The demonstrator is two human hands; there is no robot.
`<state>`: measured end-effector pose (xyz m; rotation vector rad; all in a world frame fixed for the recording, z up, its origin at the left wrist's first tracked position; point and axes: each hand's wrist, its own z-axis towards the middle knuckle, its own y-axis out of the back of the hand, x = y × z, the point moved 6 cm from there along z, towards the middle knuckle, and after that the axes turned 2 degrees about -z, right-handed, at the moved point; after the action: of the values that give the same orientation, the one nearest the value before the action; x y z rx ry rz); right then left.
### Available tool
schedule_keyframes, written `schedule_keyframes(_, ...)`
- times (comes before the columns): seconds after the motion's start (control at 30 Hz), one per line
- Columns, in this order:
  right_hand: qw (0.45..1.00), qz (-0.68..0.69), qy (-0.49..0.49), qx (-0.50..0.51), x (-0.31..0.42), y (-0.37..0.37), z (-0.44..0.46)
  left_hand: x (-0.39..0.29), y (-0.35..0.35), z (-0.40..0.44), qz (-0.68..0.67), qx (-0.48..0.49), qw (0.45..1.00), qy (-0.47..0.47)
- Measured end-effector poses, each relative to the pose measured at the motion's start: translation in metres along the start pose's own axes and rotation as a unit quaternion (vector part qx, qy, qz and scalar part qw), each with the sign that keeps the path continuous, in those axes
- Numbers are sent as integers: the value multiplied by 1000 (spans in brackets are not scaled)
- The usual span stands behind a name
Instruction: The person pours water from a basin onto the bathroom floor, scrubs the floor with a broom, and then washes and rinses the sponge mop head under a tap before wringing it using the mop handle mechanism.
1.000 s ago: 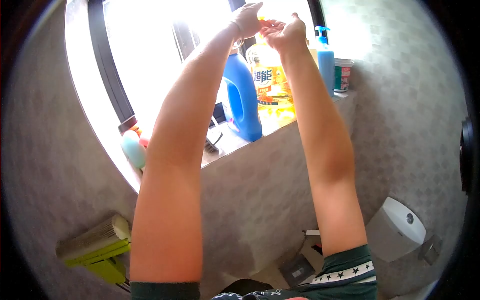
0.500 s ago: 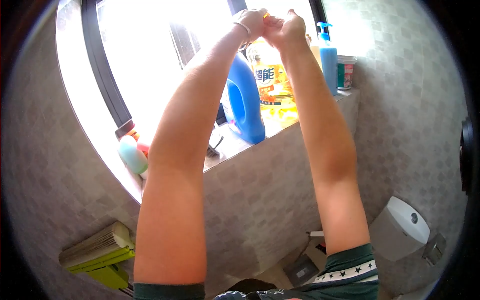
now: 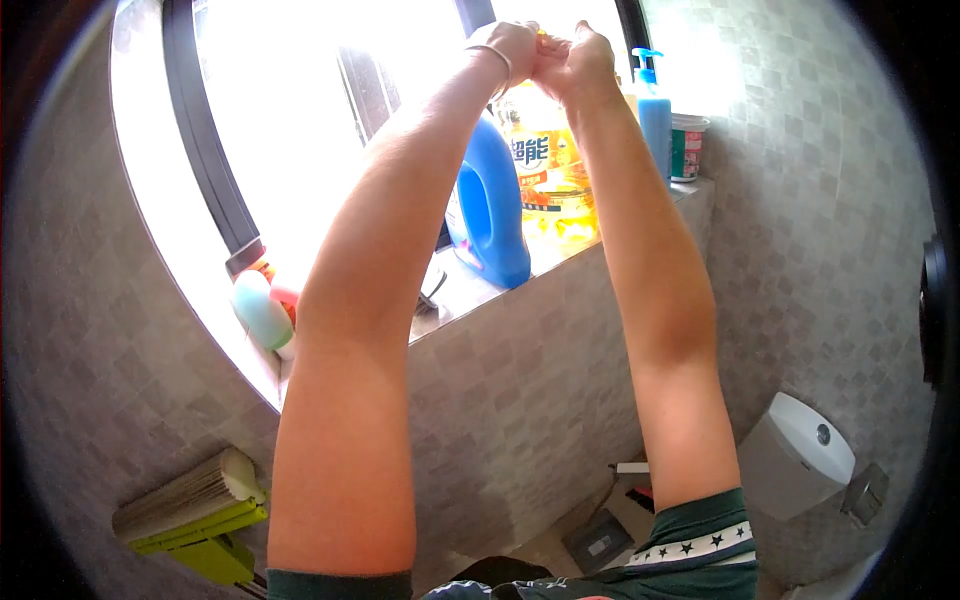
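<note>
My left hand [image 3: 508,48], with a bangle at its wrist, is above the windowsill, its fingers closed around the top of a yellow bottle [image 3: 552,165] or just over it. A small yellow-orange bit [image 3: 542,37] shows at its fingertips; glare hides what it is. Against those fingers lies my right hand [image 3: 580,62], palm turned up, thumb raised and apart. Below my left wrist stands a blue jug with a handle [image 3: 500,215]. Right of my right forearm is a light-blue pump bottle [image 3: 655,125].
A white tub with a coloured label [image 3: 688,148] stands at the sill's right end. At the left end are a pale green bottle [image 3: 262,312] and other containers. Below are a green sponge mop [image 3: 205,530], a dustpan [image 3: 600,540] and a white toilet tank [image 3: 798,455].
Both hands have shifted very slightly right and down, staying together. The yellow-orange bit at the left fingertips shows a little less. The containers stay in place.
</note>
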<state>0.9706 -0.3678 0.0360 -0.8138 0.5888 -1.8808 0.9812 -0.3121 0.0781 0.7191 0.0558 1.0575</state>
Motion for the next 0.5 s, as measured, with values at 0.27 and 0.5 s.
schedule_keyframes(0.27,949,91,-94,287,5,-28,-33,-6,16,-7,19,38,999,22)
schedule_keyframes(0.5,987,-148,43,52,34,-12,-64,7,15,6,65,-62,996,-9)
